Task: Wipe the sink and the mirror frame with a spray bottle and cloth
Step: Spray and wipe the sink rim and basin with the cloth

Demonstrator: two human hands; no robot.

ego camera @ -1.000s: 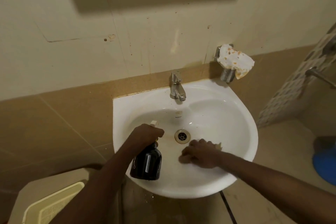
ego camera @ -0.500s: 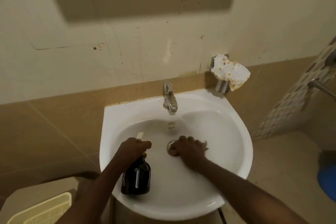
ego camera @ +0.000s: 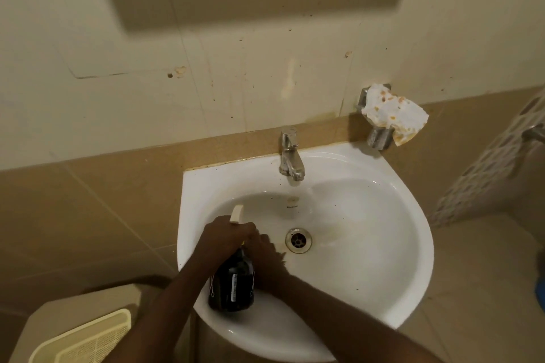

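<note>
Sink (ego camera: 383, 259) | right hand (ego camera: 267, 250) moved from drain (ego camera: 298, 240) beside spray bottle (ego camera: 233, 283)

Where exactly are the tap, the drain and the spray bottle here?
tap (ego camera: 290, 156), head view, on its metal spout.
drain (ego camera: 298, 240), head view, on the grate.
spray bottle (ego camera: 233, 286), head view, on its dark body.

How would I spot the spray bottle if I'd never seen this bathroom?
Find the white sink under the tap. At the basin's left, just left of the drain, the left hand grips the spray bottle. It is the only dark thing there, with a pale nozzle poking out above the knuckles.
</note>
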